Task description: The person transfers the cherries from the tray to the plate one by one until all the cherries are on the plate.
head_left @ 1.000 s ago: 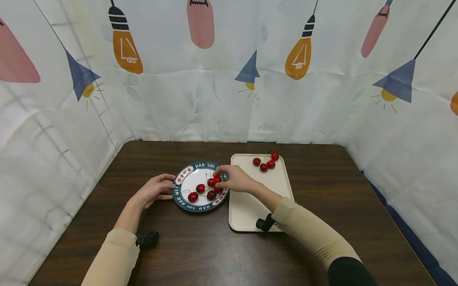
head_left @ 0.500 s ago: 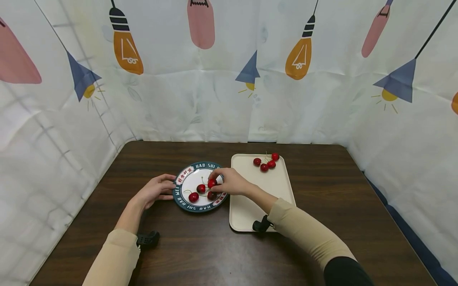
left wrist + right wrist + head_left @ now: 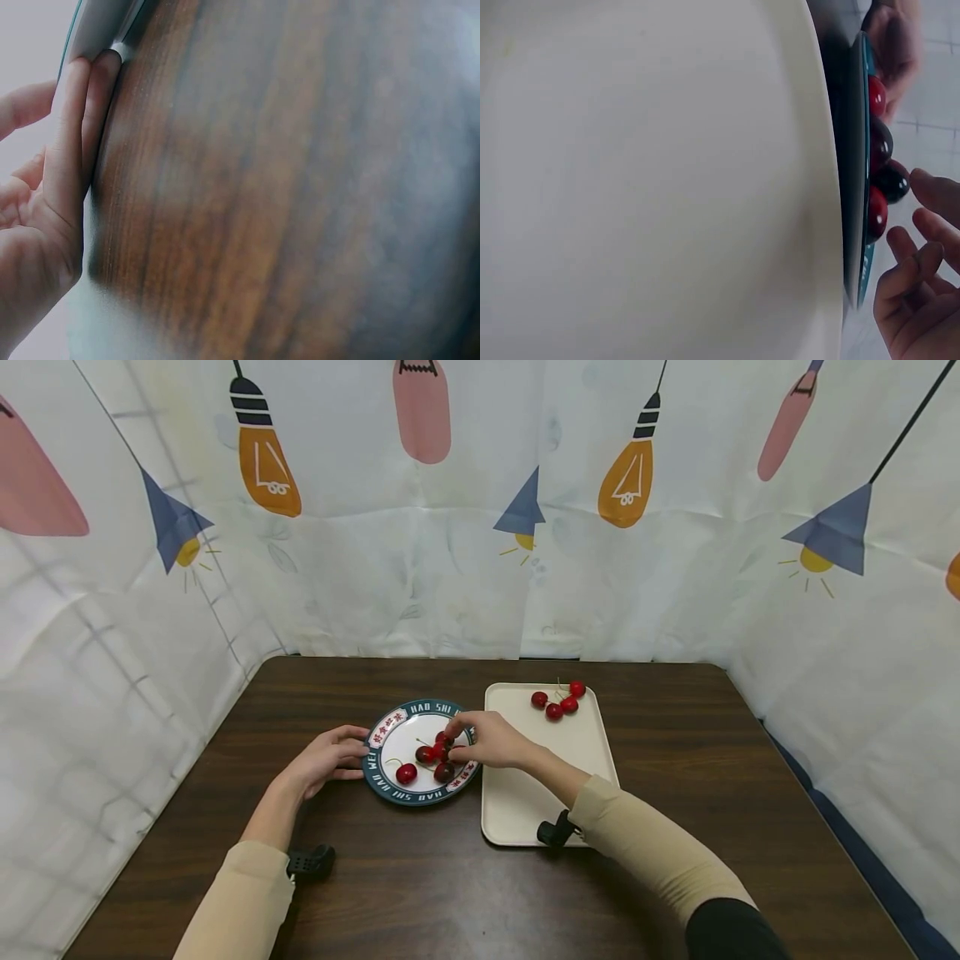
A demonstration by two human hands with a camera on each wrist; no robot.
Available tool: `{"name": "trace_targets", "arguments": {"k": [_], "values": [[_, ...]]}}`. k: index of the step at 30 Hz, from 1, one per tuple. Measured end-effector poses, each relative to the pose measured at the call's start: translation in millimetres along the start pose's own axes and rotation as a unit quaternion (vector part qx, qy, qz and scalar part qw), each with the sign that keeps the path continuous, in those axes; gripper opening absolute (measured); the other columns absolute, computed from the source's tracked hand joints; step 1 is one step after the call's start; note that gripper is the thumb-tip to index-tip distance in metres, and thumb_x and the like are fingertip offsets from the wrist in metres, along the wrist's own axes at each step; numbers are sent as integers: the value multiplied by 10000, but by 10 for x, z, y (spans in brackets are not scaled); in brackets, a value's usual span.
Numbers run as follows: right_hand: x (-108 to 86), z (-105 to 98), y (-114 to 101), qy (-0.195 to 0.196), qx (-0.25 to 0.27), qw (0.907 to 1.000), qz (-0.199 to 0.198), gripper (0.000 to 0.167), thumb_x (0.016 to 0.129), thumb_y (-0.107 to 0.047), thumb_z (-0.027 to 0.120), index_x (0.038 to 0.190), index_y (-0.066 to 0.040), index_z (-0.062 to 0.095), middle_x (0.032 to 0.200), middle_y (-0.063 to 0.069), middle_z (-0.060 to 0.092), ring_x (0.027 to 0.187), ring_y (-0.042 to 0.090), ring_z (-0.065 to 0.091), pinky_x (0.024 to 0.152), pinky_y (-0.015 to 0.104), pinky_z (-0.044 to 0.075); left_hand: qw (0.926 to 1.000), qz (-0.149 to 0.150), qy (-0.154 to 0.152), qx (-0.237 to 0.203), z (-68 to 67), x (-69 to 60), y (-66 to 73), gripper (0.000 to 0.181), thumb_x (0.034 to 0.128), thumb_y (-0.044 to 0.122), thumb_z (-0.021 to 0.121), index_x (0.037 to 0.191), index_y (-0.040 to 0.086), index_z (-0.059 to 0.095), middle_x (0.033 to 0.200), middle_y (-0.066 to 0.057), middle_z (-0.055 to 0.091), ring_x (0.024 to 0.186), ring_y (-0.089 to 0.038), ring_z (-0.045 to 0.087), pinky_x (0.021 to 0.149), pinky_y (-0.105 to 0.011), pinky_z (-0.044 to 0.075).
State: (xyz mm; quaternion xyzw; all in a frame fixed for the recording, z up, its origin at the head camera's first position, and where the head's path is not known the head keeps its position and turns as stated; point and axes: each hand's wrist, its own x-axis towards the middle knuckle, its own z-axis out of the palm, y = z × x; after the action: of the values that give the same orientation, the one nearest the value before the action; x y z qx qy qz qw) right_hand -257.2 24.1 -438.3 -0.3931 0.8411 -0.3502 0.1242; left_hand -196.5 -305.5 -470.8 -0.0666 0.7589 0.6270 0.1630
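A round plate (image 3: 416,797) with a white middle and a dark green lettered rim holds several red and dark cherries (image 3: 406,773). At its left edge my left hand (image 3: 326,760) touches the rim with extended fingers, some lying against the plate's underside in the left wrist view. My right hand (image 3: 491,739) hovers over the plate's right side, thumb and fingers apart, close to the clustered cherries. In the right wrist view a fingertip (image 3: 922,184) is beside a dark cherry (image 3: 891,182); whether they touch I cannot tell. Nothing shows gripped between the right fingers.
A cream rectangular tray (image 3: 525,802) lies right of the plate, beneath my right wrist. Several cherries (image 3: 553,712) with stems sit at its far end. The brown wooden table (image 3: 420,885) meets a patterned white curtain (image 3: 465,585) at the back.
My right hand went left over the plate with a red cherry, then drew back slightly right. That cherry now lies among the others, out of its fingers. The left hand stayed still.
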Motion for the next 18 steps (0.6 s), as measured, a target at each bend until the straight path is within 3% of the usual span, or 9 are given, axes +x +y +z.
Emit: {"name": "trace_targets", "arguments": {"k": [6, 12, 18], "values": [[-99, -101, 65, 99, 137, 9997, 183, 326, 920, -197, 779, 1208, -69, 695, 1132, 79, 698, 943, 279, 614, 777, 309, 528, 10000, 10, -33, 7, 7, -6, 2, 547, 1054, 164, 587, 1509, -34, 359, 1273, -214, 532, 993, -227, 651, 867, -377, 606], [-213, -227, 203, 305, 160, 9990, 292, 316, 924, -170, 779, 1205, -54, 693, 1149, 95, 690, 1081, 247, 616, 956, 402, 530, 10000, 52, -54, 34, 5, -5, 0, 546, 1053, 170, 589, 1505, -36, 363, 1258, -202, 549, 995, -225, 651, 868, -378, 606], [-352, -369, 331, 524, 189, 9968, 570, 296, 923, -179, 778, 1188, -71, 700, 1122, 50, 695, 1092, 241, 620, 992, 448, 530, 10000, 6, -11, 36, -2, -1, -5, 529, 1058, 158, 580, 1503, -28, 365, 1274, -214, 536, 1001, -231, 651, 871, -378, 605]]}}
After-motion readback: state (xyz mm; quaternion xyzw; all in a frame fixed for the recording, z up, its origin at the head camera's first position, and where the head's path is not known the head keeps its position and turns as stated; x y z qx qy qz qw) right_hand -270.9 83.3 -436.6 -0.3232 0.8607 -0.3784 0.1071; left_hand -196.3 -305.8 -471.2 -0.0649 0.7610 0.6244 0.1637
